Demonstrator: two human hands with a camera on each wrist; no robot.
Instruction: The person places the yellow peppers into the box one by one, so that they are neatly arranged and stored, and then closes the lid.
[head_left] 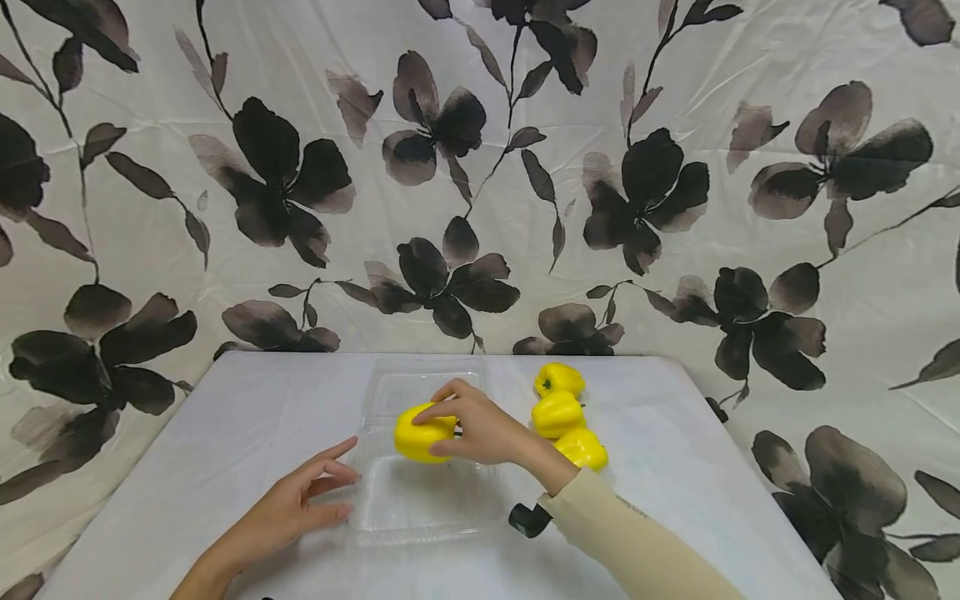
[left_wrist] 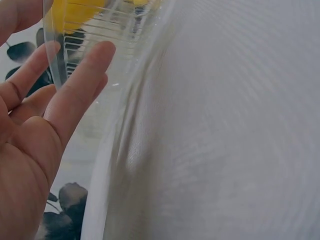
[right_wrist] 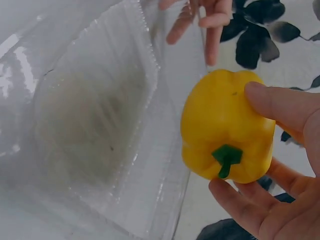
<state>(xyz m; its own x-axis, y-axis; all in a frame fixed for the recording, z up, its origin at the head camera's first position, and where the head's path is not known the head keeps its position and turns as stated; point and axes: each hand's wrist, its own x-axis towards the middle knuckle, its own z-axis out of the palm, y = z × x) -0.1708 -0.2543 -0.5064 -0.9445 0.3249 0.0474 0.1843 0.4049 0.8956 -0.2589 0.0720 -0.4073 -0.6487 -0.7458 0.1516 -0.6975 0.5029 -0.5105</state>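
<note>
My right hand (head_left: 480,423) grips a yellow bell pepper (head_left: 422,433) between thumb and fingers, over a clear plastic clamshell container (head_left: 420,527). In the right wrist view the pepper (right_wrist: 225,120) shows its green stem, with the thumb on one side and fingers on the other. My left hand (head_left: 296,500) is at the container's left side, fingers extended and apart, holding nothing. The left wrist view has that hand's fingertips right at the clear container wall (left_wrist: 55,60), with yellow showing through the plastic. The container's lid (head_left: 382,392) lies open toward the back.
Three more yellow bell peppers (head_left: 558,414) stand in a row to the right of the container, the nearest partly behind my right forearm. A small black object (head_left: 528,520) lies beside the right sleeve. A floral cloth (head_left: 450,208) hangs behind the white-covered table (head_left: 262,392).
</note>
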